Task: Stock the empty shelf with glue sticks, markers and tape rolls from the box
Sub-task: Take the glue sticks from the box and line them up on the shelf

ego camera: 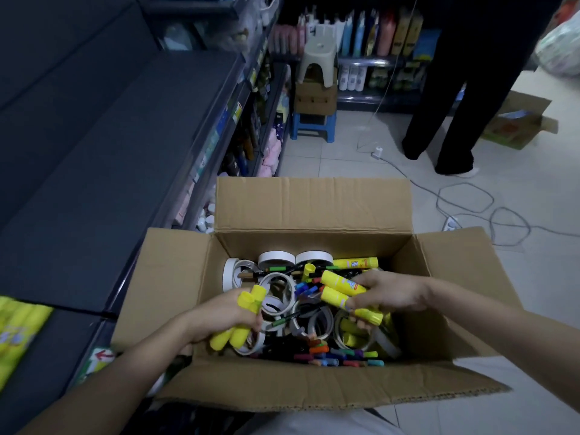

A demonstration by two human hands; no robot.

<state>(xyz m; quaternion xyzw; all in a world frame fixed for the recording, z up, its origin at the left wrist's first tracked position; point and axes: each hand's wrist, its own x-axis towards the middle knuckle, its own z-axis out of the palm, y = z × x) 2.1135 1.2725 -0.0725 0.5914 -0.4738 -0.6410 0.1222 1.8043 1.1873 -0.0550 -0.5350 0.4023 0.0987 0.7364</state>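
Shelf [103, 146] of dark, matte panels is pictured empty along the left of a shop aisle, its flat decks stepped one above another. Pale square floor tiles [345, 161] are crossed by a looping grey cable [464, 202]. Just beside the shelf, a brown corrugated cardboard box [314, 205] is shown with its flaps folded outward, the near flap's edge torn and ragged. A standing person's black trousers [445, 105] are seen at far right. At the aisle's end, a beige plastic stool [318, 58] is perched on a carton over a blue stool [314, 125], in front of racks lined with bottles [376, 32]. Yellow packets [18, 334] are glimpsed on a lower deck at bottom left.

Both hands are held over the open box. The left hand [226, 318] is closed round a bundle of smooth, cylindrical yellow glue sticks [340, 282], whose ends jut above and below the fist. Several more, with printed labels, are clutched between the fingers of the right hand [392, 293]; another is left lying at the back of the box.

Below them the box is filled with a jumble of stock. White tape rolls [276, 259] are seen as flat rings and as discs stood on edge. Slim markers [339, 361], dark-barrelled with caps in many colours, are tangled between the rolls and heaped along the near wall.
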